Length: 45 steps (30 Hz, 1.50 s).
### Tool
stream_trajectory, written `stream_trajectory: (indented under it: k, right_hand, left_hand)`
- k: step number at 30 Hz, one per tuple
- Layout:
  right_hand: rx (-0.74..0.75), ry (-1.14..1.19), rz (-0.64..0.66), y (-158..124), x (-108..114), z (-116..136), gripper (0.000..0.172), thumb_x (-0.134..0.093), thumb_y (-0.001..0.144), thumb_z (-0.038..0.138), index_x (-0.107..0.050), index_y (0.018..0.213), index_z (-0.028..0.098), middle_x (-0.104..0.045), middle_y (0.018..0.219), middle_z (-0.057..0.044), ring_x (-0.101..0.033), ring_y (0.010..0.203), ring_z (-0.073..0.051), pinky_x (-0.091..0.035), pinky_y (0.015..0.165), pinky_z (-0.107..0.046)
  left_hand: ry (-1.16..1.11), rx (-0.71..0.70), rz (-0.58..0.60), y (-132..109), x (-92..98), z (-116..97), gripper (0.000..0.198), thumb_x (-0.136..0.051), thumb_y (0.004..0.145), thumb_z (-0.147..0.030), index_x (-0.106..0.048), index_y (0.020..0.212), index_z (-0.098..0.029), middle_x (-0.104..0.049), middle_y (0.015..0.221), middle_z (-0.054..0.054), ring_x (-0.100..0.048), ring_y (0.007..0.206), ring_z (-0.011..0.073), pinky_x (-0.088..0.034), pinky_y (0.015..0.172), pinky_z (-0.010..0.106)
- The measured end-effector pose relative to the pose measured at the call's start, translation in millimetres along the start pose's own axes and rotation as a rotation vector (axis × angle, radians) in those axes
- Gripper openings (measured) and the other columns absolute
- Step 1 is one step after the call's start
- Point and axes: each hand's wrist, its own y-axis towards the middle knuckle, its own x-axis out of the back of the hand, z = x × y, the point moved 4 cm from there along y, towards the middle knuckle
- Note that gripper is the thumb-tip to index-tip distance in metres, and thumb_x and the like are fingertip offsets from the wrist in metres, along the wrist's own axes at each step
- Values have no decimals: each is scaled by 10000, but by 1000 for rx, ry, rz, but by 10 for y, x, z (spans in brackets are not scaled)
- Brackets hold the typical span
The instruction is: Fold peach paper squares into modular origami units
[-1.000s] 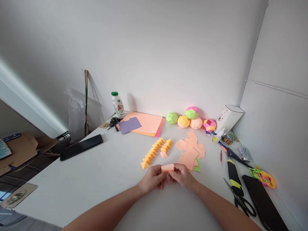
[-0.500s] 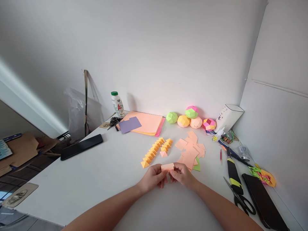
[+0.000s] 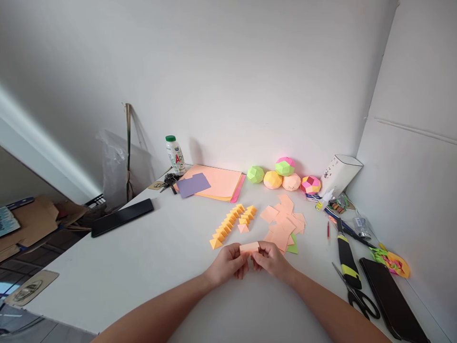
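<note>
Both hands are together at the lower middle of the frame: the left hand [image 3: 225, 264] and the right hand [image 3: 273, 261] pinch a small peach paper [image 3: 249, 247] between them, a folded-looking strip held level just above the table [image 3: 143, 271].

Now the lettering! Left of centre stands a white bottle [image 3: 175, 158] with a green cap, and there's a big red "A" with a green "D" beside it; the smaller print is too fine to read. Over on the peach ball [image 3: 292, 182], right of centre, small dark marks, but I can't make them out. The glue bottle [image 3: 323, 202] wears a yellow label, unreadable from here, and the white container [image 3: 339, 174] leaning at the right carries dark specks. Lower left, a brown patch [image 3: 31, 287] at the table's corner shows a dark oval emblem, its wording too small.

The surface itself: pale, smooth, running back to a plain off-white wall [image 3: 228, 85], with a second wall [image 3: 414, 162] closing off the right. Far left, a clear plastic bag [image 3: 112, 164] hangs beside a thin upright stick [image 3: 128, 147]; cardboard [image 3: 32, 226] sits at the left edge, and grey floor [image 3: 53, 332] peeks out at bottom left.
</note>
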Motion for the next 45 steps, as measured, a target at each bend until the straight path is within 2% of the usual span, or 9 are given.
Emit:
stream_trajectory:
  k: [13,26,45]
  right_hand:
    - [-1,73,6,17,4,52,60,-510,726,190,-530,682,155,-538,559,18,-541,527,-136,-420,502,-251]
    - [11,131,-14,32,25,-1,108,-496,743,180,-464,640,179,-536,541,25,-545,518,-132,-419,495,-247]
    - [-5,120,-6,16,17,22,117,-529,755,228,-482,662,177,-549,543,29,-542,509,-121,-427,501,-245]
  left_hand:
    - [2,6,-3,-12,1,-10,338,-551,784,-475,-403,679,-191,-619,557,-5,-511,405,93,-393,429,229]
    - [-25,-7,4,-6,32,19,321,-529,803,-480,-459,720,-178,-626,568,-5,-521,413,99,-405,437,229]
    - [-4,12,-22,-8,29,-14,301,-541,802,-436,-406,689,-191,-617,553,-7,-521,411,95,-402,433,222]
